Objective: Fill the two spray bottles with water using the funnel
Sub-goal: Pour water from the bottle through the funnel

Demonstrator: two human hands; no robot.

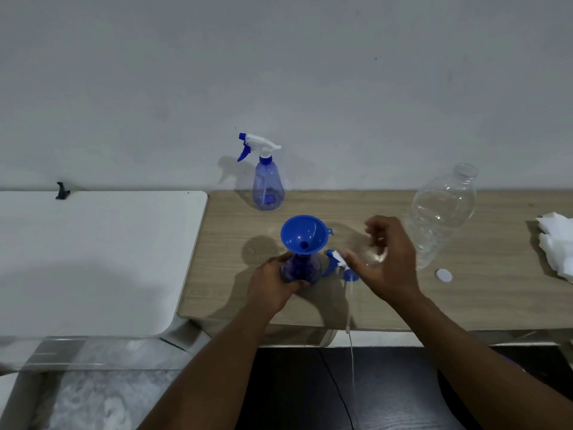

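Head view: clock directions are read from the funnel-topped bottle, with 12 toward the wall.
Left hand [273,283]: its fingers are wrapped round the lower body of the near spray bottle [300,271], which is held upright close to the front edge of the wooden table [465,305].
Funnel [304,235]: it is seated in that bottle's open neck, with the bowl facing up.
Right hand [390,262]: it is raised at 3 o'clock with its fingers loosely curled and blurred; whether anything is held cannot be told.
Spray head [339,263]: it is laid just beside the bottle at 3 o'clock, with its dip tube [351,352] hung over the table edge toward 6.
Second spray bottle [268,184]: it is stood at 12 o'clock near the wall, with its head fitted.
Clear bottle [440,215]: it is uncapped at 2 o'clock, with its cap [443,275] laid near it.
Tipping risk: the wide funnel makes the bottle top-heavy, so it could be toppled if the grip is loosened during a pour.
Overflow risk: the water level is hidden by tinted plastic and fingers, so the neck could be flooded.
Snag risk: the overhanging tube could be caught by a forearm, and the spray head dragged off the table.
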